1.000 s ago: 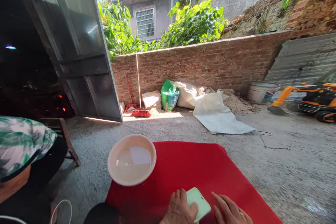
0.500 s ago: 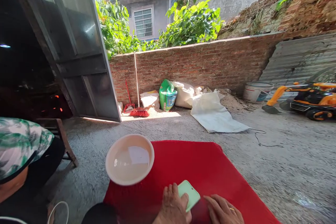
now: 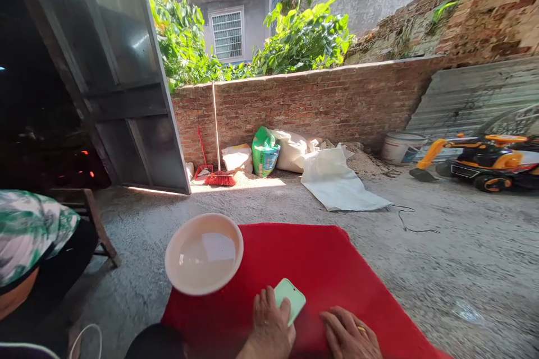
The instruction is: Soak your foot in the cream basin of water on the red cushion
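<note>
Left Hand Holds Mint-Green Case Over Red Cloth in Brick-Walled Yard

The left hand [image 3: 272,322] grasps the mint-green case [image 3: 295,298], thumb laid across its face and fingers along its left edge, above the near part of a red cloth [image 3: 290,249]; whether the case touches the cloth cannot be told. At four o'clock from the case, just beside it, the right hand [image 3: 349,332], a gold-coloured ring [image 3: 361,329] on one finger, reaches out palm down, its fingers loosely extended and close together. A pale pink basin [image 3: 172,261] of clear liquid stands at ten o'clock. Farther off, a red-bristled broom [image 3: 219,179] leans at eleven, a green sack [image 3: 265,151] slumps at twelve, and a toy excavator [image 3: 490,162] sits at two. A seated person [image 3: 31,233] in a green-and-white patterned top occupies nine o'clock.
</note>
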`<state>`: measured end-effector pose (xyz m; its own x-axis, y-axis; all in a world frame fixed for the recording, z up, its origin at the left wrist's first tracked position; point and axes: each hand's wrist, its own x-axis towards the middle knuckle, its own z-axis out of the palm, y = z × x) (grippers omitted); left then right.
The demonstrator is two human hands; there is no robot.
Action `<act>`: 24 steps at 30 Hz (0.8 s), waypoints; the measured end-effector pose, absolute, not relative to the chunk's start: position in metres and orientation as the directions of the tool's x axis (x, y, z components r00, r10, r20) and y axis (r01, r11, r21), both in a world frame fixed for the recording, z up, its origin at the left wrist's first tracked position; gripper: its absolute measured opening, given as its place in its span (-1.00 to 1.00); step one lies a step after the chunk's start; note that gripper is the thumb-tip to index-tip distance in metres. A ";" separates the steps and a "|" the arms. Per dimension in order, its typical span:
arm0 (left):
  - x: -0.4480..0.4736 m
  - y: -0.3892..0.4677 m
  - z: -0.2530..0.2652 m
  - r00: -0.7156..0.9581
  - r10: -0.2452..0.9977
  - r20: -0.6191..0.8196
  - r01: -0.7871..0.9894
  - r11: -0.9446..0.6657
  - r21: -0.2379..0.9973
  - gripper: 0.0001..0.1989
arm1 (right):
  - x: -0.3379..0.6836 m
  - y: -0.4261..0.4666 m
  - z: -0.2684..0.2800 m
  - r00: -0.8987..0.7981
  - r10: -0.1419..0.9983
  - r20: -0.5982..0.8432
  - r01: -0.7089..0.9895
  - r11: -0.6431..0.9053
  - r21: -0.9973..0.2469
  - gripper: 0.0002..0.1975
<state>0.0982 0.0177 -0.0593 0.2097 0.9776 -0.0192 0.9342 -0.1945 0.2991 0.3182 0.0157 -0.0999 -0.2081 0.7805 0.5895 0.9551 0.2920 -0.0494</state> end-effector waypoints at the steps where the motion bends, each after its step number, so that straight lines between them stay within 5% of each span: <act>1: 0.094 0.020 -0.055 0.169 0.986 -0.017 0.944 -0.156 0.292 -0.50 | 0.317 0.016 -0.100 -0.206 0.774 0.599 0.956 0.291 -0.047 -0.69; 6: 0.085 0.023 -0.041 0.068 0.997 -0.041 0.945 -0.051 0.323 -0.49 | 0.311 0.015 -0.096 -0.136 0.818 0.559 0.968 0.229 -0.100 -0.70; 11: 0.097 0.015 -0.040 0.201 0.972 -0.121 0.913 -0.141 0.384 -0.45 | 0.311 0.014 -0.094 -0.144 0.816 0.559 0.973 0.219 -0.070 -0.65; 24: 0.094 0.009 -0.042 0.380 0.922 -0.069 0.873 -0.334 0.355 -0.53 | 0.314 0.016 -0.096 -0.160 0.840 0.518 0.961 0.253 -0.115 -0.67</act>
<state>0.0944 0.0095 -0.0418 0.3804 0.9223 -0.0688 0.8734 -0.3338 0.3546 0.3142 0.0157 -0.0958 -0.1597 0.8405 0.5177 0.9606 0.2531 -0.1145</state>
